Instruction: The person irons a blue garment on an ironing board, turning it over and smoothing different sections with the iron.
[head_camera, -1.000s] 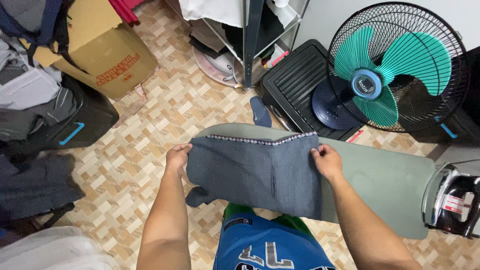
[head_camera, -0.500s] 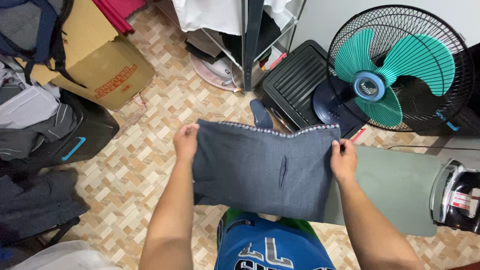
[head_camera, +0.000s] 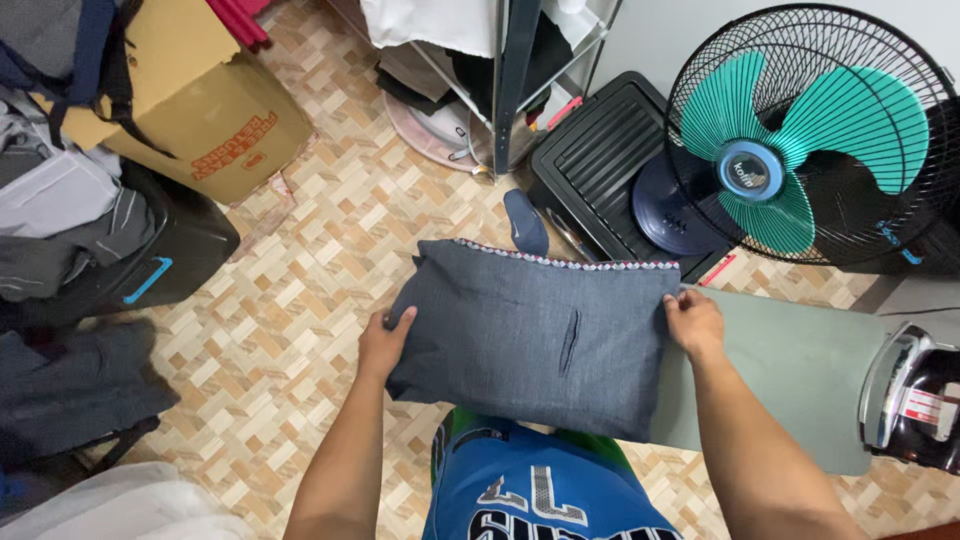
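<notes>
A grey pair of trousers (head_camera: 530, 330), waistband trimmed in a patterned strip and a slit pocket showing, lies across the near end of a pale green ironing board (head_camera: 780, 370). My left hand (head_camera: 385, 340) grips the garment's left edge partway down. My right hand (head_camera: 692, 322) pinches its right top corner over the board. A black clothes iron (head_camera: 915, 400) rests at the board's right end, apart from both hands.
A standing fan (head_camera: 800, 135) with teal blades is at the upper right, on a black ribbed case (head_camera: 590, 150). A cardboard box (head_camera: 200, 110), a dark suitcase (head_camera: 160, 260) with piled clothes and a metal rack (head_camera: 515, 80) ring the patterned tile floor. A dark slipper (head_camera: 525, 225) lies beyond the trousers.
The trousers came up off the board, then back down onto it. My left hand slid from the top left corner down the left edge; my right hand stayed at the right corner.
</notes>
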